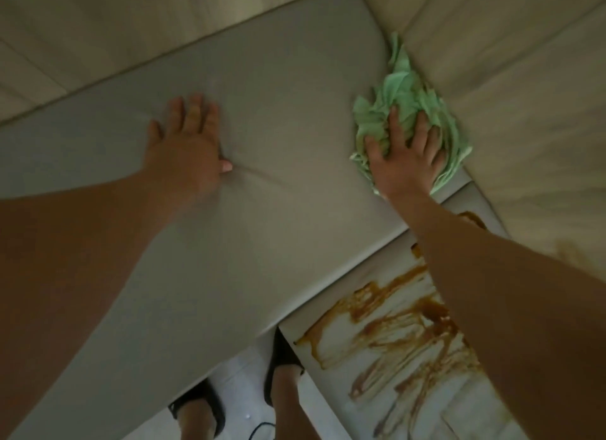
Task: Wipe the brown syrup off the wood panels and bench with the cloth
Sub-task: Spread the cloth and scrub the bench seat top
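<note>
Crumpled pale-green cloth (404, 93): far right, at edge of grey padded cushion (278, 88) against light wood panel (511, 92), under spread fingers of right hand (401, 164); long axis near-to-far, tail pointing far. Left hand (185, 147): fingers straight, flat on cushion.

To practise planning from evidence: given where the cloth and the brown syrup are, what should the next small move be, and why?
Probably slide the right hand with the green cloth back toward the body onto the brown syrup. The cloth sits at the cushion's far corner, while heavy smears cover the bench under the right forearm.
</note>
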Action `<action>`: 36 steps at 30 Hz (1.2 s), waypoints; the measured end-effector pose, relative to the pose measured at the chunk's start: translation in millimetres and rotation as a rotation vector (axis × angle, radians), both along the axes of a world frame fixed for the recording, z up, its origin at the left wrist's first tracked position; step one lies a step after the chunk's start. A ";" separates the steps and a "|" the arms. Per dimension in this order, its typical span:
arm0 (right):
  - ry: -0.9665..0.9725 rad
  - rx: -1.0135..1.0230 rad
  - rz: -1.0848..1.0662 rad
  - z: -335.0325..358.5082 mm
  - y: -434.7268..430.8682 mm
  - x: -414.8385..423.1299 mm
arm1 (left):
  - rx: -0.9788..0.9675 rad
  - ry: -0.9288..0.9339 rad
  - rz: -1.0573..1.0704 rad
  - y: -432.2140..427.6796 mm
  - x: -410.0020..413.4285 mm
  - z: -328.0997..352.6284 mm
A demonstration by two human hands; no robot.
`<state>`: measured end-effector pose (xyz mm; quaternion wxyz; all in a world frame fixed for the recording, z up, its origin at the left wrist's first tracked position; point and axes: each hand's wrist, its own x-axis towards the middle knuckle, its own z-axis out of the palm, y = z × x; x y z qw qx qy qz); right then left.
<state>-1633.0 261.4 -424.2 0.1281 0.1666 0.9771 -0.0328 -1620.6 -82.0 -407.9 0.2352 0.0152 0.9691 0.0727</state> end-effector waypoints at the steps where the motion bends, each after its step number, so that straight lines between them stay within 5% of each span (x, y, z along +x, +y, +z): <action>1: 0.002 -0.014 -0.029 -1.2 -14.0 5.5 | 0.022 0.022 -0.008 -1.1 2.4 2.6; 8: -0.027 -0.072 0.169 -5.9 -165.7 42.6 | 0.081 0.256 0.041 -49.6 41.7 18.1; 16: 0.047 -0.164 1.078 -11.5 -276.7 63.9 | -0.070 0.272 0.384 -129.2 102.1 12.5; 18: 0.039 -0.078 0.993 -8.9 -258.9 21.4 | -0.076 0.260 0.378 -137.4 113.2 7.5; 22: -0.049 -0.040 0.388 -1.3 -229.4 -49.6 | -0.067 0.215 0.294 -151.6 122.9 4.5; 24: -0.055 -0.073 0.312 -2.0 -239.8 -49.9 | -0.052 0.214 0.299 -157.7 123.8 6.0; 31: 0.033 -0.117 0.730 -8.9 -330.0 70.2 | 0.108 0.253 0.317 -178.6 132.0 21.8; 36: 0.125 -0.242 1.158 -11.0 -290.8 147.1 | 0.039 0.243 0.255 -174.5 149.1 26.9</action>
